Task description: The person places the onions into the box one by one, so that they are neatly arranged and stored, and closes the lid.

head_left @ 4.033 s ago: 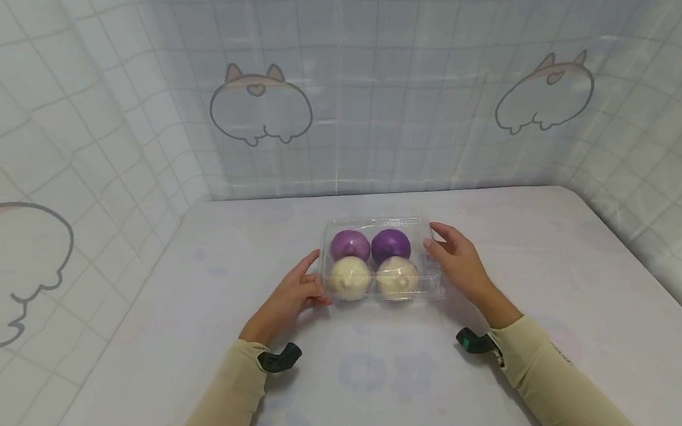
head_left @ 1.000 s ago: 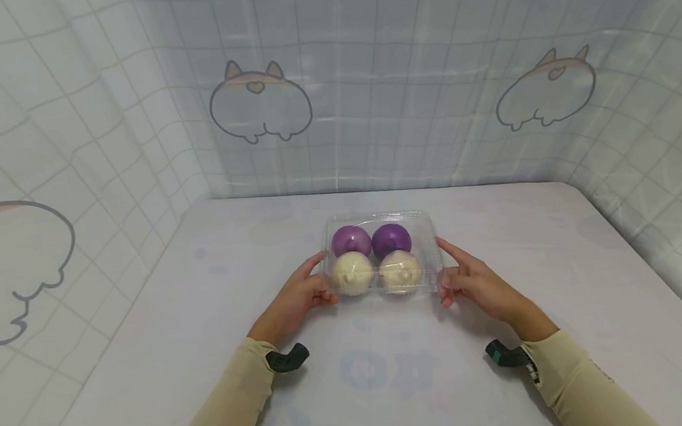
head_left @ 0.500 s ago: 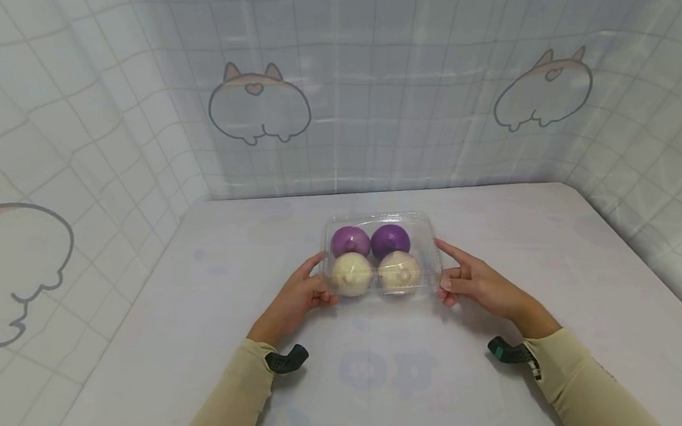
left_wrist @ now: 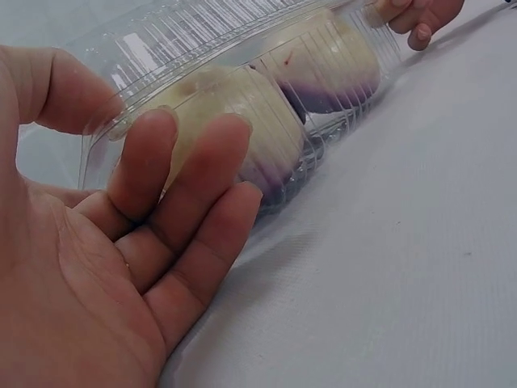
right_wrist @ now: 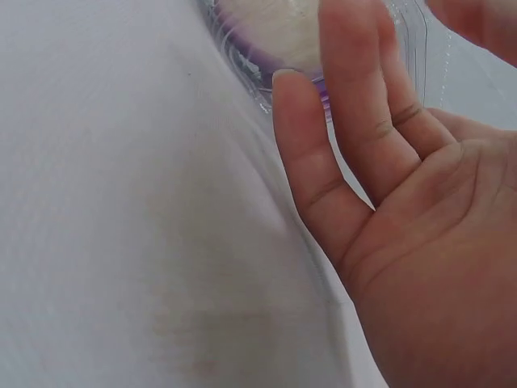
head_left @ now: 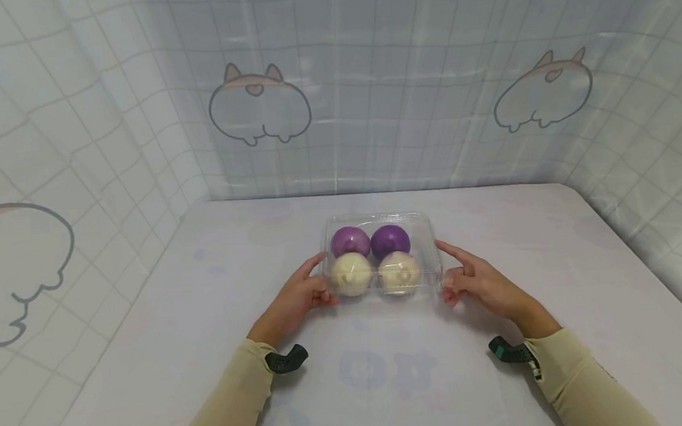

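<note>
A clear plastic clamshell container (head_left: 423, 239) lies on the table with its lid down. Inside are two purple bulb-like pieces at the back, one of them a purple bulb (head_left: 390, 242), and two pale ones in front, such as the pale bulb (left_wrist: 234, 117), whose underside looks purple in the left wrist view. Against the container's left side my left hand (head_left: 296, 301) rests its thumb and extended index finger. Opposite, my right hand (head_left: 491, 289) touches the right side, index finger extended along it. The remaining fingers of both hands are loosely bent, and neither hand wraps round the container.
A white cloth (head_left: 368, 380) with faint prints covers the table. Behind it and at both sides hang grid-patterned sheets, the back sheet (head_left: 392, 100) bearing cartoon animals. Each forearm wears a beige sleeve and a dark wrist device (head_left: 287, 359).
Since four seconds ago, my right hand has shifted from the container's right top edge down to its right side. The container moved slightly away from me. In the last second almost nothing moved.
</note>
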The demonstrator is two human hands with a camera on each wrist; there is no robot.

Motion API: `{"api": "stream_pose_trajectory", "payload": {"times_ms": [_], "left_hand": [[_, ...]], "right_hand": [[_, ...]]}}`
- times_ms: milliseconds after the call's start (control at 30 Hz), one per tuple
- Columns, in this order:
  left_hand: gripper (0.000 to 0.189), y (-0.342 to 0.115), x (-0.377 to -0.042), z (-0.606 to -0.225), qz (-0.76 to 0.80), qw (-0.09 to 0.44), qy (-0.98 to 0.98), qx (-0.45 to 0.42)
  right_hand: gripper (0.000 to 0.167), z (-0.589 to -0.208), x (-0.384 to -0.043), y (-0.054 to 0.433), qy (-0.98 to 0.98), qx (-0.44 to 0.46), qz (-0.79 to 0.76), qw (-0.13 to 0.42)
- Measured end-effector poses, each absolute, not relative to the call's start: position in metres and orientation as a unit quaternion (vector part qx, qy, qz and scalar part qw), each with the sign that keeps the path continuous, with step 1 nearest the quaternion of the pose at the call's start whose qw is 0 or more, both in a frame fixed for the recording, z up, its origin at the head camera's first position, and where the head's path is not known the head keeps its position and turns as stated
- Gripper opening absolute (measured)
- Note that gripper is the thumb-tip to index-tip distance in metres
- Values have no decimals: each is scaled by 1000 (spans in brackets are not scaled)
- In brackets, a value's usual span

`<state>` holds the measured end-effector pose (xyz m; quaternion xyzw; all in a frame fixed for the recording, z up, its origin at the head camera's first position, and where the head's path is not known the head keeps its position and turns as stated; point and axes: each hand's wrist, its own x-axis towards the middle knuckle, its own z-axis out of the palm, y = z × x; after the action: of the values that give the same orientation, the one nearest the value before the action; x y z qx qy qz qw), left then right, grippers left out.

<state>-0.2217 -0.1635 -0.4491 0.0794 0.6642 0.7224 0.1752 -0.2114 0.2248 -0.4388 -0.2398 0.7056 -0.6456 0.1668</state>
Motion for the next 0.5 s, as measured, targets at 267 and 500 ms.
{"api": "stream_pose_trajectory", "payload": {"times_ms": [267, 500], "left_hand": [[77, -165, -223, -447, 738, 176, 648, 70], [76, -167, -226, -448, 741, 172, 645, 71]], "right_hand": [[65, -435, -209, 224, 698, -218, -663, 162], [65, -436, -210, 223, 683, -220, -678, 157]]}}
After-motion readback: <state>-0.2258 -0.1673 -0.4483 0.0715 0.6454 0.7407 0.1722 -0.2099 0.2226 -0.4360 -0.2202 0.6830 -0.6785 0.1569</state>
